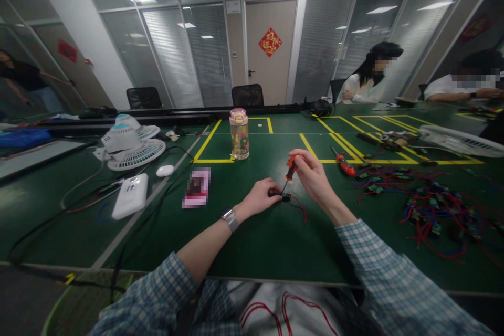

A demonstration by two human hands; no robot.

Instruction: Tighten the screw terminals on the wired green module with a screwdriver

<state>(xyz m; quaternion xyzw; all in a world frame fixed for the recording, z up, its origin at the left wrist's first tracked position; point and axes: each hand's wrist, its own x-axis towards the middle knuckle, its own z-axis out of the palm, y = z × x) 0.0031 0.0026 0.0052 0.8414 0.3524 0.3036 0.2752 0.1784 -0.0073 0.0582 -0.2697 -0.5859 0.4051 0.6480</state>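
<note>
From my end, I see the right hand (315,173) pinching the red-and-black handle of a screwdriver (291,168), its shaft slanting down to a small circuit board (286,197). The board lies mid-scene on the green table (244,254), just beyond the fingertips of the left hand (258,199). Those fingers curl down at its left side; whether they pinch or merely press, I cannot tell.

I judge the board very light, stiff and rather fragile, apt to skid under the tip, so I would hold it by its edges and never pull on the thin red wire (304,212) trailing from its right side. The wire looks soft and springy. The screwdriver should feel light but solid, with the handle the natural grip.

For writing, the red diamond sign (270,42) on the far door (271,84) bears gold characters, which I read as 招财进宝. The small plaque (233,7) left of the door is too faint, and I can make out no brand on the screwdriver.
</note>
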